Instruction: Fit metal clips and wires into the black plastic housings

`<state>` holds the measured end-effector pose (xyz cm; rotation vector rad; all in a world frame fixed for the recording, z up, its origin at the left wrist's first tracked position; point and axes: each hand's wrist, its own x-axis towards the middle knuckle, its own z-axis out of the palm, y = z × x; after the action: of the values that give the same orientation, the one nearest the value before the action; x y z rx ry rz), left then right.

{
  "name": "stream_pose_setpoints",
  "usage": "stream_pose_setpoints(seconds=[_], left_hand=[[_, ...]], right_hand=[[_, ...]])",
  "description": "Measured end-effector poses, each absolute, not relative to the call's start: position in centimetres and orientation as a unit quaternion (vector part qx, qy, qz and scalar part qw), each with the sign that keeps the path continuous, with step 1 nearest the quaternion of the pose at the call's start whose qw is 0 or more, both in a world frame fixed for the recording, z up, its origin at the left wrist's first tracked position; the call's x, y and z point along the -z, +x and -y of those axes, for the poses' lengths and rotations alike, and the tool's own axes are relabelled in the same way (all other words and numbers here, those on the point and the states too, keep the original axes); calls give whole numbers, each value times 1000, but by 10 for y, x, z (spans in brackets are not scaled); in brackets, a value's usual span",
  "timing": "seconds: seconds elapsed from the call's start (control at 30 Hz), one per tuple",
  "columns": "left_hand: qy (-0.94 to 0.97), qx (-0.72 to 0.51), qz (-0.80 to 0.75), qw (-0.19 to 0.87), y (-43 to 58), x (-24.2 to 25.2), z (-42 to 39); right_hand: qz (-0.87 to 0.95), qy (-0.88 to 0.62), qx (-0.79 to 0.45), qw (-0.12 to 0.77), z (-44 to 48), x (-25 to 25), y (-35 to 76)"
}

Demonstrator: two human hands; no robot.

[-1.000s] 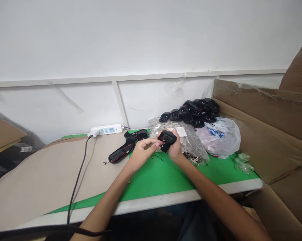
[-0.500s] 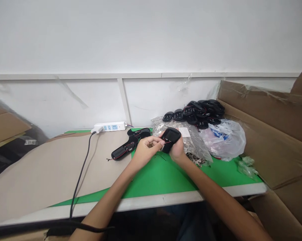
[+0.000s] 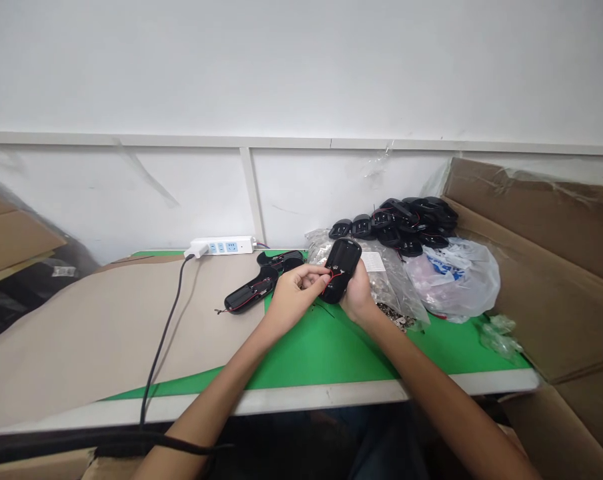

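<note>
One black housing [image 3: 340,270], now upright (two hands [image 3: 356,290])

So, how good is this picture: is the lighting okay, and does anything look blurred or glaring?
In the head view, the light is bright and even, with only soft shadows on the white painted wall; the clear plastic bag of metal parts shows small glints; the thick black cable along the bottom edge looks slightly soft.

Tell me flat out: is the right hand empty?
No, the right hand grips a black plastic housing with red wire, and the left hand pinches near that wire.
</note>
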<state>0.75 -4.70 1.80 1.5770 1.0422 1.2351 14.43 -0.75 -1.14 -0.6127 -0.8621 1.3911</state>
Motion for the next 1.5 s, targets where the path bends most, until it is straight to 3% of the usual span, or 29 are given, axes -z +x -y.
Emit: stream_pose_setpoints(seconds=[0.1, 0.3, 0.5, 0.77, 0.93, 1.13, 1.5], left_hand=[[619, -512, -427, 414, 8, -16, 46], [678, -514, -447, 277, 7, -15, 48], [701, -506, -458, 209, 3, -17, 46], [679, -513, -425, 309, -3, -26, 49], [661, -470, -405, 422, -8, -39, 55], [632, -352, -366, 585, -10, -40, 56], [467, -448, -279, 710, 14, -20, 60]], right_hand=[[361, -268, -618, 645, 7, 11, 143], [327, -296, -625, 644, 8, 10, 139], [362, -294, -531, 707, 6, 12, 137], [448, -304, -503, 674, 8, 26, 141], [609, -345, -282, 657, 18, 21, 154], [744, -260, -56, 613, 25, 9, 172], [727, -238, -65, 641, 27, 6, 169]])
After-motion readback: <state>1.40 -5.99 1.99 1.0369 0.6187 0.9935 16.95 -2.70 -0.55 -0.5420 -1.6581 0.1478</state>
